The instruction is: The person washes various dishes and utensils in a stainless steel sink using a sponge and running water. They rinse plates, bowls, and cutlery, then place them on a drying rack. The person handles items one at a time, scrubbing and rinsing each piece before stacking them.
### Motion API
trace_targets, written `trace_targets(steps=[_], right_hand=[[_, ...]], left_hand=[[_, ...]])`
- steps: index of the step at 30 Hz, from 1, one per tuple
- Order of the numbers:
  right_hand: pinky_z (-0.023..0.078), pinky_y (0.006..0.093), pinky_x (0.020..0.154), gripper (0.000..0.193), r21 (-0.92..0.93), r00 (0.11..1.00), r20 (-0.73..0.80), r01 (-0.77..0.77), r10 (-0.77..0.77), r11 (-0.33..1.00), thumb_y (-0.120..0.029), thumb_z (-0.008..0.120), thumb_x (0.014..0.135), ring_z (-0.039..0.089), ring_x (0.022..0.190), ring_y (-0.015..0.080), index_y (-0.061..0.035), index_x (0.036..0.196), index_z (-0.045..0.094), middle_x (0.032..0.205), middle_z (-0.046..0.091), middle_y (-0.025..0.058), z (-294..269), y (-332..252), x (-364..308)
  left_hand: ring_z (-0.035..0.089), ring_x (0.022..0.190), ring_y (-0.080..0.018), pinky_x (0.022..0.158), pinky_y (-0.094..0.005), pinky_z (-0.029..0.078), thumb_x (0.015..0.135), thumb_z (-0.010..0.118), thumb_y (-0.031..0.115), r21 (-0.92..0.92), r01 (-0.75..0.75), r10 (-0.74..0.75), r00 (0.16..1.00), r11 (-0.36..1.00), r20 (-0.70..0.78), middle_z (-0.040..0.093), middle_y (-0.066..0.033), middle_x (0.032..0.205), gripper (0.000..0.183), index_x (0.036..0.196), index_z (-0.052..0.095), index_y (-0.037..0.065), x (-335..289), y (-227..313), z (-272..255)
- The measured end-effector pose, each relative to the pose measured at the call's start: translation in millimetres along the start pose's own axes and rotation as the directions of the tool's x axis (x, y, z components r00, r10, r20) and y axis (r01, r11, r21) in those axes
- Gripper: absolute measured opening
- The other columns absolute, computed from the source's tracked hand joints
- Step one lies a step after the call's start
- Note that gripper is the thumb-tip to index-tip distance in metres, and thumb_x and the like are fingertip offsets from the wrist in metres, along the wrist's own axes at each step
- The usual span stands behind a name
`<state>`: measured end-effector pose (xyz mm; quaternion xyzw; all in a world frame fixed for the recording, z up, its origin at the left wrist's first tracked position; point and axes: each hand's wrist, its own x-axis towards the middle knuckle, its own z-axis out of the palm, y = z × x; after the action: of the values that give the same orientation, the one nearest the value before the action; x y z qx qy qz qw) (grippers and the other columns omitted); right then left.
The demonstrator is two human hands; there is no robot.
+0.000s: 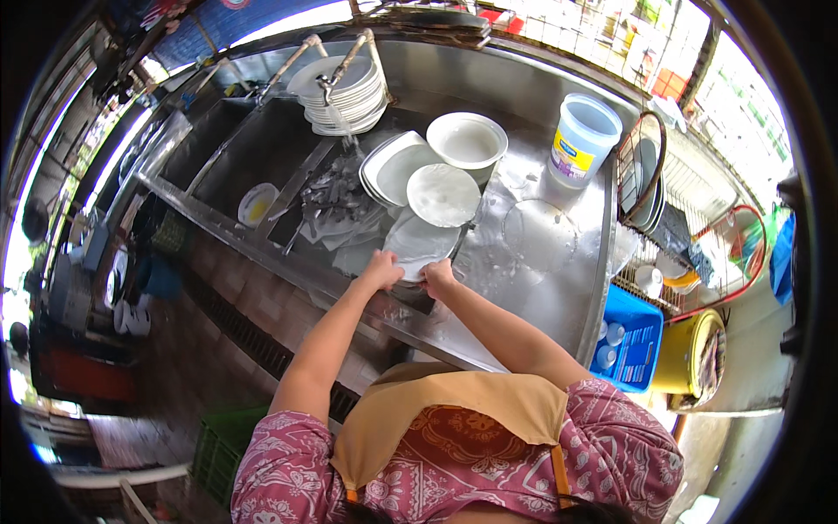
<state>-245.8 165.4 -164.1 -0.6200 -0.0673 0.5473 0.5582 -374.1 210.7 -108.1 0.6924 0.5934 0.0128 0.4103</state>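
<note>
Centre frame: left hand [381,270], right hand [438,279] pinch plate [426,254]; fingertips unclear, far rim hidden by bowl [443,195].

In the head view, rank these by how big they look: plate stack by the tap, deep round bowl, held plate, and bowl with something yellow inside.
Largest: plate stack
Unsure between, held plate partly covered: deep round bowl, held plate
Smallest: bowl with something yellow inside

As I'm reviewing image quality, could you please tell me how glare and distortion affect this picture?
In the head view, daylight bleaches the upper right, glare streaks the steel counter, fisheye distortion bends outer edges, yet the left hand and the right hand show fairly clearly.
</note>
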Motion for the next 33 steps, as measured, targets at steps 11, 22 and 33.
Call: trace_targets(steps=[11,22,33], right_hand=[[0.05,0.0396,0.059,0.053,0.081,0.993,-0.098,-0.054,0.062,0.995,-0.048,0.05,0.087,0.062,0.072,0.0257,0.0025,0.101,0.058,0.09,0.061,0.0151,11,-23,-32],[0.051,0.0406,0.06,0.03,-0.05,0.975,-0.212,0.057,-0.067,0.997,-0.011,0.051,0.081,0.06,0.078,0.0252,-0.0035,0.11,0.049,0.095,0.058,0.0134,-5,32,5],[0.053,0.0332,0.062,0.034,-0.224,0.996,-0.07,0.034,-0.051,0.974,0.001,0.05,0.077,0.062,0.08,0.0207,-0.0023,0.111,0.052,0.092,0.061,0.0106,-46,-57,-95]], left_hand=[[0.02,0.132,-0.0406,0.1,-0.0658,0.016,0.086,0.044,0.043,0.499,-0.67,0.635,0.723,0.55,0.271,0.024,-0.0165,0.144,0.053,0.133,0.043,0.018,93,-8,16],[0.049,0.11,-0.0393,0.093,-0.044,0.039,0.085,0.05,0.029,0.333,-0.626,0.627,0.77,0.705,0.119,0.05,-0.0312,0.116,0.043,0.11,0.051,-0.007,118,-23,-13],[0.058,0.091,-0.0449,0.082,-0.0458,0.044,0.08,0.057,0.032,0.049,-0.487,0.485,0.847,0.872,-0.219,0.059,-0.0331,0.087,0.042,0.083,0.063,-0.01,126,-65,22]])
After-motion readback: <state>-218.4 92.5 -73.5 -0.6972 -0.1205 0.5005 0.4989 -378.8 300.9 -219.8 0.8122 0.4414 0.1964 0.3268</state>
